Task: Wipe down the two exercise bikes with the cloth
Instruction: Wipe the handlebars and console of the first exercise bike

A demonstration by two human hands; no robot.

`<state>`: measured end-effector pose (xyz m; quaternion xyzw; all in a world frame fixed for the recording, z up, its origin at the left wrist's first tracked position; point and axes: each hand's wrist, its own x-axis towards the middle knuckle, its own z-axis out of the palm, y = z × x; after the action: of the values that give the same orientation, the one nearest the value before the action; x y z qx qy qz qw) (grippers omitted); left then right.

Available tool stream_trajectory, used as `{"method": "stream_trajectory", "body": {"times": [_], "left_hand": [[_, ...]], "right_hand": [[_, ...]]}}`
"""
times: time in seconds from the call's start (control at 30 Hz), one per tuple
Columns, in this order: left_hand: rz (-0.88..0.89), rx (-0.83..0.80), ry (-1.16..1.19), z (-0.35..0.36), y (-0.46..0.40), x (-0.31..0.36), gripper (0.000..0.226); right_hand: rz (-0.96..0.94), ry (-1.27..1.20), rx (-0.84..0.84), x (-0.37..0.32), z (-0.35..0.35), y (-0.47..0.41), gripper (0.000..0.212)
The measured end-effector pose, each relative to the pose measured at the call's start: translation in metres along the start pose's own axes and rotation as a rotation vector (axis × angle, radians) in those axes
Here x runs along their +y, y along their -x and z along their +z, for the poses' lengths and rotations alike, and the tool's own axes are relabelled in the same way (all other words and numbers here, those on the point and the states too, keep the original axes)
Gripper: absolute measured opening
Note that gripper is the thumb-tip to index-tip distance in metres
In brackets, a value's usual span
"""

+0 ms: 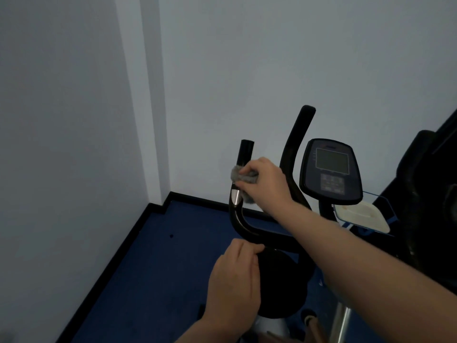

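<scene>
Gripping the grey cloth (pixel 243 178) in your right hand (pixel 265 181), you have it bunched under curled fingers and wrapped against the left handlebar (pixel 244 154) of the exercise bike (pixel 331 169), just above its silver band. Your left hand (pixel 235 280) curls round the handlebar's lower bend near the blue floor (pixel 153 256).

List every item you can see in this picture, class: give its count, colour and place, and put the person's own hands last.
exercise bike: one, black, centre, by the wall
handlebars: two, black; left one has a silver band
console: one, dark with grey screen, right of handlebars
cloth: one, grey, wrapped on left handlebar
tray: one, whitish, below console
floor: blue, black skirting
walls: pale grey
dark equipment: black, far right, unclear
right hand: grips cloth on handlebar
left hand: holds lower handlebar bend
</scene>
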<state>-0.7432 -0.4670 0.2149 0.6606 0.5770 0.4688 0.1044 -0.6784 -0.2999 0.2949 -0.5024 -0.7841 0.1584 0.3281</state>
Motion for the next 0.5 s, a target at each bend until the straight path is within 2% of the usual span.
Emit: {"method": "stream_trajectory", "body": {"times": [0.13, 0.2, 0.3, 0.37, 0.5], "left_hand": [[-0.005, -0.021, 0.068, -0.01, -0.002, -0.005, 0.023], [-0.017, 0.049, 0.158, -0.025, -0.013, -0.009, 0.019], [0.0, 0.184, 0.151, -0.044, -0.042, -0.022, 0.016], [0.051, 0.142, 0.083, -0.049, -0.06, -0.03, 0.019], [0.247, -0.134, -0.121, -0.043, -0.094, -0.053, 0.031]], "right_hand": [[-0.111, -0.028, -0.268, 0.007, -0.008, 0.05, 0.021], [-0.174, 0.044, -0.401, 0.011, -0.022, 0.06, 0.021], [-0.096, 0.154, -0.545, 0.022, -0.054, 0.059, 0.021], [-0.048, 0.223, -0.556, 0.031, -0.065, 0.062, 0.02], [-0.097, 0.212, -0.434, 0.019, -0.043, 0.068, 0.017]]}}
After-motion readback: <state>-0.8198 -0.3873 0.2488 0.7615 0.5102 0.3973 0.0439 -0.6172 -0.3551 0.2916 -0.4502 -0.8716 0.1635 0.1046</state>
